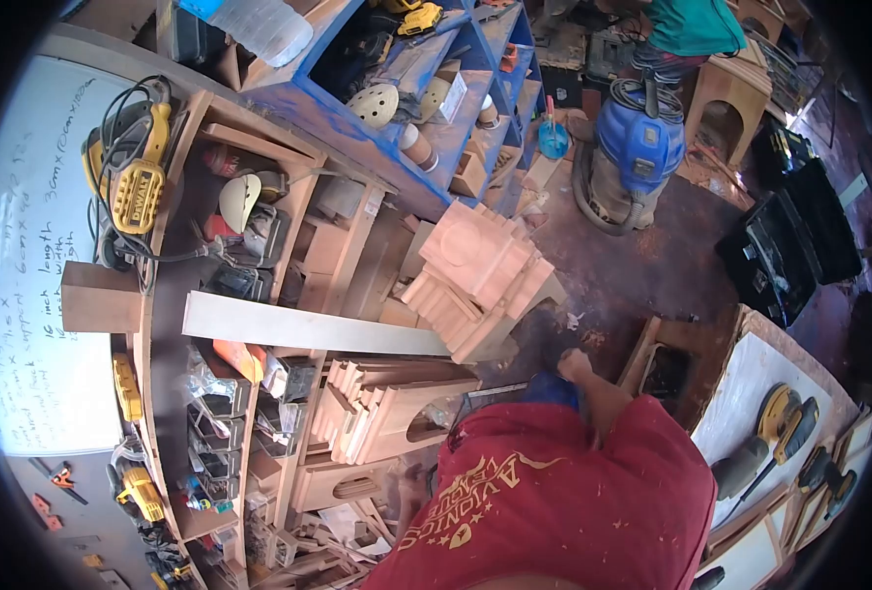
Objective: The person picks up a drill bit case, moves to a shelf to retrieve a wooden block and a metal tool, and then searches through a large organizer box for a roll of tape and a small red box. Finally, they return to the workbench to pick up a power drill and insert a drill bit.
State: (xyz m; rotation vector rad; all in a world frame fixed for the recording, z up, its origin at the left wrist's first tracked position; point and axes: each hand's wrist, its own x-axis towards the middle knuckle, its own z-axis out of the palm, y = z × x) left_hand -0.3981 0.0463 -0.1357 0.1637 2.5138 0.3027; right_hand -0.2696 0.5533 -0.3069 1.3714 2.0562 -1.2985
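Note:
My right hand [574,365] reaches forward from the red shirt and looks closed, its fingers curled; anything inside it is too small to make out. Just ahead and to its left stands a stack of pale wooden parts [475,251], apart from the hand. A long whitish board [308,326] runs from the shelving towards the foot of that stack. Blue cloth [552,389] shows below the hand. More cut wooden panels [382,408], one with a rounded opening, lean together left of my shirt [564,492]. My left hand is not visible.
A blue shop vacuum [638,138] stands ahead on the dusty floor. Right of it lies an open black tool case [790,246]. A sander [778,411] rests on a white-topped bench. Wooden shelving with a yellow DeWalt tool [133,197] lines the left. Another person [694,29] in green is far ahead.

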